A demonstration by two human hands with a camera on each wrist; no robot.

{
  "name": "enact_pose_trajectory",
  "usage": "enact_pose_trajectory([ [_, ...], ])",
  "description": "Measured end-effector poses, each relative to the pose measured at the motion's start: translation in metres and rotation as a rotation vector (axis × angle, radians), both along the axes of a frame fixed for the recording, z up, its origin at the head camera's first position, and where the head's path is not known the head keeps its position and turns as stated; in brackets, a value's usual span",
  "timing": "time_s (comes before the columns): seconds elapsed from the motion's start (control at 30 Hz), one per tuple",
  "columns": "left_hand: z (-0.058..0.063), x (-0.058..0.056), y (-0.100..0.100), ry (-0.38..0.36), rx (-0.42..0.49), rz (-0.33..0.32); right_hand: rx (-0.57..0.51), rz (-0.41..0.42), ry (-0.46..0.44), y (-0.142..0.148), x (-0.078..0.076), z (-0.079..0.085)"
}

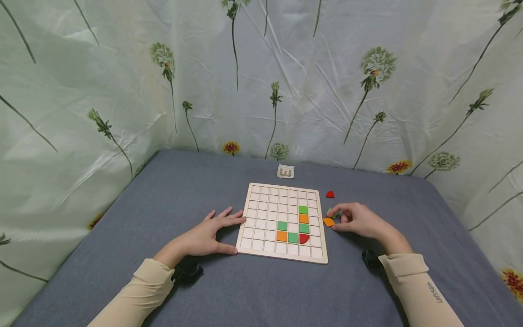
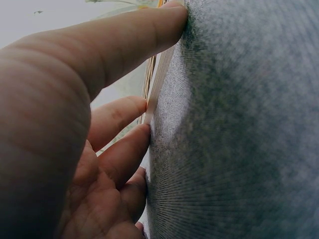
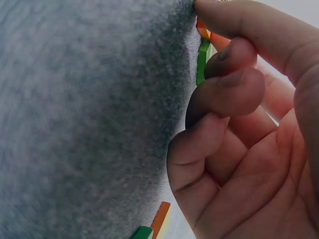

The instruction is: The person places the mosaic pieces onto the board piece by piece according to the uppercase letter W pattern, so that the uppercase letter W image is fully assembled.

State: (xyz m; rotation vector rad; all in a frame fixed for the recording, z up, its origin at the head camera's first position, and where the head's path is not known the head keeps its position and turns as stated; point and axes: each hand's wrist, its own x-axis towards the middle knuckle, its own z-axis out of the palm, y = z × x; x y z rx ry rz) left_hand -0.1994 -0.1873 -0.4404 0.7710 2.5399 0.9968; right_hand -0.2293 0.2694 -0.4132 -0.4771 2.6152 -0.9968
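Note:
A pale wooden grid board [image 1: 253, 213] lies on the table. Green, orange and red tiles sit in its right half, among them a red quarter-round piece [image 1: 304, 238]. My left hand [image 1: 206, 236] is spread at the board's left side, fingertips on the edge and thumb [image 2: 149, 27] at the near corner. Beyond the right edge, my right hand [image 1: 361, 221] has thumb and index finger around an orange tile [image 1: 328, 222]. A green tile [image 3: 203, 59] lies right by these fingers, partly hidden. The other right fingers are curled in.
Behind the board lies a small card with a grid pattern [image 1: 285, 171]. A red piece [image 1: 330, 194] lies right of the board's far corner. Low in the right wrist view are another orange tile [image 3: 160, 221] and a green one [image 3: 143, 233]. A floral curtain [image 1: 261, 77] hangs behind the table.

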Motion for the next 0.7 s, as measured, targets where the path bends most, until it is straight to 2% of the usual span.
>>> enact_pose_trajectory([
  [0.7, -0.0024, -0.0001, -0.0005, 0.016, -0.006, -0.007, 0.011, -0.047, 0.003, 0.0027, 0.0012, -0.0071],
])
